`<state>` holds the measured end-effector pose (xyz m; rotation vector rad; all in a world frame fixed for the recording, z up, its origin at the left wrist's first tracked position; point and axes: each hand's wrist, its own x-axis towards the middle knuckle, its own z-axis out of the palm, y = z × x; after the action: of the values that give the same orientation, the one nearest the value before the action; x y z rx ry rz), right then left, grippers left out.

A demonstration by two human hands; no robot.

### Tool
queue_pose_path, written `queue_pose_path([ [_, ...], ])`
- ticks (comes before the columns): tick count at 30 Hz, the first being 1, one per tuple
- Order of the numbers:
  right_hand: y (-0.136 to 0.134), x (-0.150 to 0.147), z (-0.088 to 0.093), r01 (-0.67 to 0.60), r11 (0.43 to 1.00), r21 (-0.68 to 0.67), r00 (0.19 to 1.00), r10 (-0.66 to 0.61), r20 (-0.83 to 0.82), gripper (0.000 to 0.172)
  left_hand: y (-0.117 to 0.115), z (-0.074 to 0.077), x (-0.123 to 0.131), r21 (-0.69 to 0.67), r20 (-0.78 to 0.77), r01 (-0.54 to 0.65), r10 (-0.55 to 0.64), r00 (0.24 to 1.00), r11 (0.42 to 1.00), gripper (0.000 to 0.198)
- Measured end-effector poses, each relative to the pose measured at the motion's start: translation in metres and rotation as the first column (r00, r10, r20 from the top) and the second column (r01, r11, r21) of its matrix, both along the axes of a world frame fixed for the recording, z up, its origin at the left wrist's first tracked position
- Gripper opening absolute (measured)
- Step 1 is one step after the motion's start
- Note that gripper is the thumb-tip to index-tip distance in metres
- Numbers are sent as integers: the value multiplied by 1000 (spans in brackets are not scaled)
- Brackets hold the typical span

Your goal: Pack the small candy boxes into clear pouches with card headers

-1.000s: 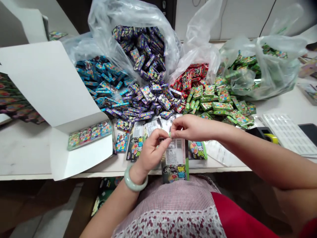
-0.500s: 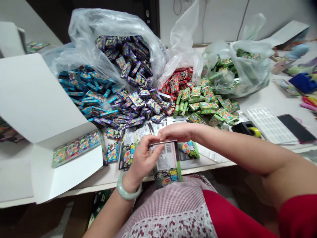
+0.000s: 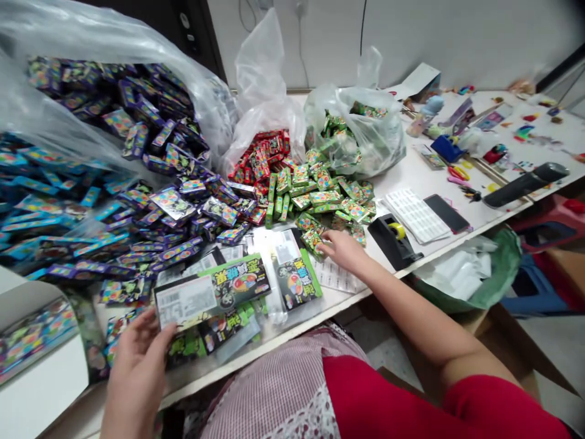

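Observation:
My left hand (image 3: 137, 356) grips the near end of a flat green and black candy packet (image 3: 212, 294), its barcode label up, held low over other packets at the table's front edge. My right hand (image 3: 343, 250) reaches out to the pile of small green candy boxes (image 3: 320, 195), fingers curled on one at the pile's near edge. A second green packet (image 3: 297, 281) lies flat between my hands.
Heaps of small boxes spill from clear plastic bags: blue (image 3: 41, 207), purple (image 3: 150, 152), red (image 3: 262, 155), green in a bag (image 3: 361, 131). A black tape dispenser (image 3: 393, 238), label sheet (image 3: 414, 213) and phone (image 3: 445, 212) lie right. A white carton (image 3: 36, 366) stands at the near left.
My view has swung right. My left hand carried the packet down to the left, and my right hand let go of it and reached out to the green boxes.

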<state>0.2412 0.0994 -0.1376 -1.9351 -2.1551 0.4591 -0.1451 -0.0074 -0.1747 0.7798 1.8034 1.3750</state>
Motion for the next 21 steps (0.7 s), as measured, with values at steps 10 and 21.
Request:
queue_pose_path([
  [10,14,4,-34,110,973,-204,780,-212,-588,34,11,26,-2,-83,-766,472,-360,533,877,55],
  [21,20,-33,29,-552,833,26,785,530,-320,29,51,9,32,-365,-826,712,-561,49,599,78],
])
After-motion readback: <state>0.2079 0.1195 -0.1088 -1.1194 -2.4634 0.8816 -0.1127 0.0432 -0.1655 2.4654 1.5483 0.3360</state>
